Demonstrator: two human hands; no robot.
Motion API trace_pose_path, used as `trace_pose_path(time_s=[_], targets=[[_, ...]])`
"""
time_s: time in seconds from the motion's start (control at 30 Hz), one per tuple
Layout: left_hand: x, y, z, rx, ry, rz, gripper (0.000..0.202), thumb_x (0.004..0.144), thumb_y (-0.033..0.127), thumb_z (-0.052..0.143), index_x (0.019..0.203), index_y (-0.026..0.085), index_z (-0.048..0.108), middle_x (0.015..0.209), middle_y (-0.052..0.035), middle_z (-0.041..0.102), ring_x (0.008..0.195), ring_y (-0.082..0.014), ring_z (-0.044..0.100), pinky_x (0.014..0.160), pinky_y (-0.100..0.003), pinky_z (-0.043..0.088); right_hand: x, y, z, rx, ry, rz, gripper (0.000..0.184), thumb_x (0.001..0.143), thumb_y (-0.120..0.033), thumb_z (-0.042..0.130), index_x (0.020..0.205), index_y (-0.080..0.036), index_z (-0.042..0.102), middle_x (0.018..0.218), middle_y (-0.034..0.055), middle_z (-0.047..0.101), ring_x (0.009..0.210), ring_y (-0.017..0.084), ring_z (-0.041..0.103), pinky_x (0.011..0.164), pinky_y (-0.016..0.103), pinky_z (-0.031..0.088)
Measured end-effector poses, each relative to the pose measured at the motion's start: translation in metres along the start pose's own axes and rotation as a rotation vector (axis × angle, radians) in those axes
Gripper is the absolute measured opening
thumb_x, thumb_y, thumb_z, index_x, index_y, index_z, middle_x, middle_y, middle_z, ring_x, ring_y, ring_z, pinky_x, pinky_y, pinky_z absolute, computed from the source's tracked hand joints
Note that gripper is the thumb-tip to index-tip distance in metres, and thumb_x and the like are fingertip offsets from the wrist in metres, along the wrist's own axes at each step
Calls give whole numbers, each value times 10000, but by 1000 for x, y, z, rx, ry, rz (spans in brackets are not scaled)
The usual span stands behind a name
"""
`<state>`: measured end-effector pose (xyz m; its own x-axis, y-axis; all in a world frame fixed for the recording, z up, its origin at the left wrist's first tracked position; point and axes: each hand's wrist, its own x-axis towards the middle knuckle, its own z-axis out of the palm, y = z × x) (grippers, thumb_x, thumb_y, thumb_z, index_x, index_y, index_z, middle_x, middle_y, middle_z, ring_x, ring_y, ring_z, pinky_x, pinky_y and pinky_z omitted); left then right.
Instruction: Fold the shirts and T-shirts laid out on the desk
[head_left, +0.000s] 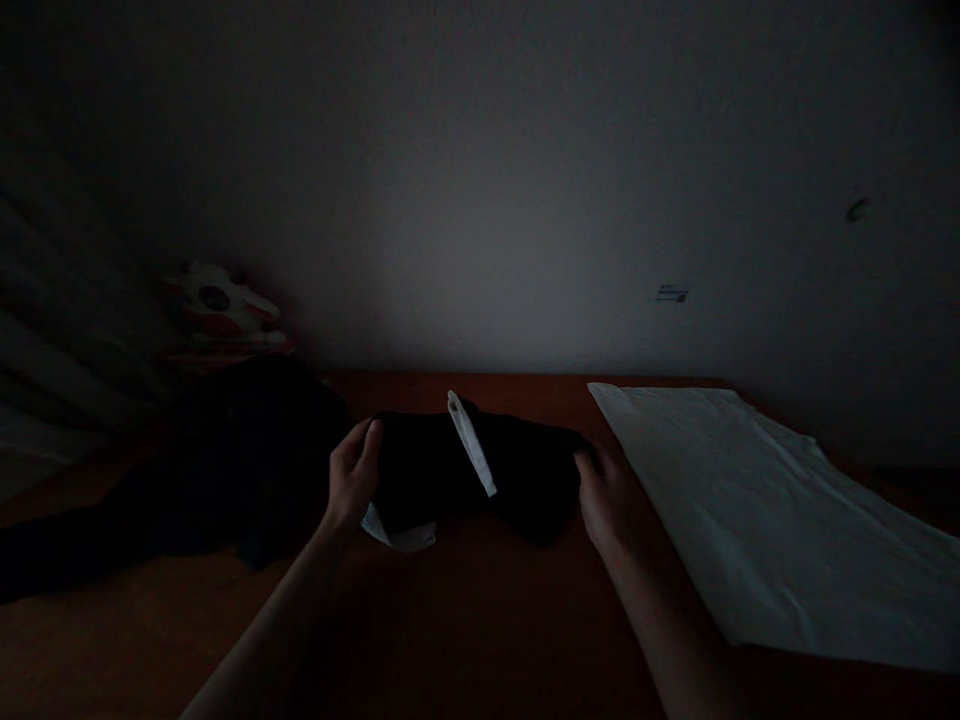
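Note:
A black garment [442, 465] with white strips lies bunched on a reddish-brown table [465, 620] in very dim light. My left hand [352, 482] grips its left end, fingers curled over the cloth. At the garment's right end my right hand [606, 500] holds the fabric, its fingertips tucked into the dark cloth. One white strip [472, 443] runs slantwise across the top of the garment, and a second white piece [401, 535] shows under its lower left edge.
A folded white cloth [757, 510] lies flat on the right of the table. A dark heap of clothing [225, 470] fills the left side, with a white and red patterned item [221, 305] behind it. A plain wall stands close behind.

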<state>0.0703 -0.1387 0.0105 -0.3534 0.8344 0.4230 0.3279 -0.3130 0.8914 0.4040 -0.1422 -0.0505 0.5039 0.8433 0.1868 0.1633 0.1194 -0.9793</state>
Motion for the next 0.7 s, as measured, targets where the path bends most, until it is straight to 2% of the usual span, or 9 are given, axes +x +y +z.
trace_pose_path(time_s=[0.1, 0.17, 0.27, 0.33, 0.43, 0.5, 0.53, 0.63, 0.7], targets=[[2, -3, -2, -89, 60, -25, 447, 852, 653, 583, 773, 214, 569, 681, 40, 497, 620, -120, 472, 541, -201, 389, -4, -6, -1, -65, -131, -88, 378, 866, -527, 530, 1036, -237, 702, 1032, 92, 753, 1008, 292, 689, 894, 424, 548], [3, -8, -1, -126, 77, -52, 465, 850, 679, 565, 787, 219, 544, 686, 47, 478, 607, -113, 453, 545, -198, 398, -10, -8, -2, -133, -330, -254, 406, 833, -476, 599, 1153, -239, 677, 1172, 97, 718, 1127, 294, 654, 998, 455, 503], [4, -18, 0, -36, 47, -58, 453, 874, 671, 515, 834, 222, 561, 731, 31, 534, 653, -136, 516, 609, -223, 457, -18, -6, -2, -348, -654, -528, 705, 708, -303, 737, 1387, -235, 558, 1399, 124, 597, 1305, 314, 541, 1113, 505, 403], [4, -25, -1, 121, -45, -2, 409, 916, 605, 458, 895, 220, 594, 803, -2, 612, 737, -176, 590, 699, -273, 500, -22, -5, -1, -512, -725, -599, 770, 678, -194, 730, 1423, -221, 539, 1435, 151, 563, 1326, 331, 519, 1117, 535, 388], [3, -35, -5, 378, -338, 242, 393, 898, 498, 462, 1096, 208, 639, 1120, -93, 701, 1054, -287, 631, 961, -444, 483, -21, -3, -1, -611, -705, -578, 643, 685, -61, 627, 1310, -214, 644, 1370, 146, 615, 1248, 312, 582, 1072, 514, 437], [3, -42, -6, 494, -542, 420, 486, 843, 465, 519, 1234, 196, 621, 1348, -132, 636, 1244, -351, 550, 1079, -545, 396, -18, -2, -2, -539, -685, -511, 578, 680, -28, 571, 1214, -205, 699, 1266, 129, 683, 1163, 289, 638, 1029, 480, 477], [3, -45, -7, 534, -608, 478, 539, 824, 453, 543, 1290, 189, 601, 1414, -141, 596, 1291, -367, 516, 1102, -570, 371, -15, -2, -2, -473, -665, -461, 545, 674, -37, 568, 1171, -203, 718, 1202, 119, 716, 1126, 285, 658, 1012, 465, 491], [4, -49, -6, 611, -649, 528, 529, 828, 372, 560, 1326, 197, 599, 1429, -131, 586, 1293, -353, 514, 1104, -556, 388, -7, -4, -5, -227, -491, -240, 358, 682, -166, 639, 1013, -228, 761, 993, 79, 776, 1007, 277, 700, 941, 410, 529], [5, -49, -6, 635, -559, 521, 406, 834, 281, 543, 1212, 226, 681, 1326, -113, 643, 1225, -330, 551, 1077, -529, 418, 1, -6, -8, -18, -305, -73, 249, 714, -334, 687, 931, -235, 760, 887, 54, 777, 917, 269, 713, 862, 387, 553]])
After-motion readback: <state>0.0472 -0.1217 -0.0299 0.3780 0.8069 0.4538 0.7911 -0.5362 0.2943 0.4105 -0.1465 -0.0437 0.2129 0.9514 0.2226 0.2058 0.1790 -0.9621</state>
